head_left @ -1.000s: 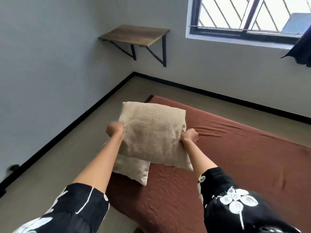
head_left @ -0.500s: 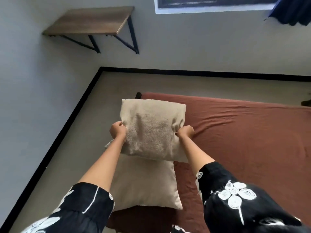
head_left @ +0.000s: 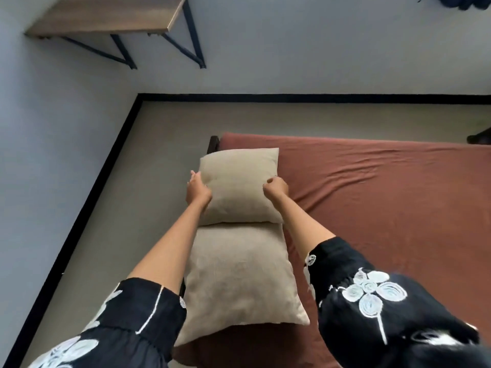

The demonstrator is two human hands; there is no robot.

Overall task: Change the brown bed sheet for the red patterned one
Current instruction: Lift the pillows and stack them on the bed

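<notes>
Pillow [head_left: 240, 187] lowered onto brown sheet [head_left: 372, 208] — right hand [head_left: 276, 187] still gripping.

The brown bed sheet [head_left: 385, 208] is running off the right edge, the upper pillow [head_left: 239, 187] is covering the far end of the lower pillow [head_left: 239, 274], and the wall shelf [head_left: 106, 19] is being cropped at top.

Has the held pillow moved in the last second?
Yes: the upper pillow has dropped toward the brown bed sheet's far corner, uncovering more of the lower pillow.

Left sleeve [head_left: 143, 314] & right sleeve [head_left: 345, 264]: blk fabric w/ white swirl-flower print, gathered cuffs; forearms bare
</notes>
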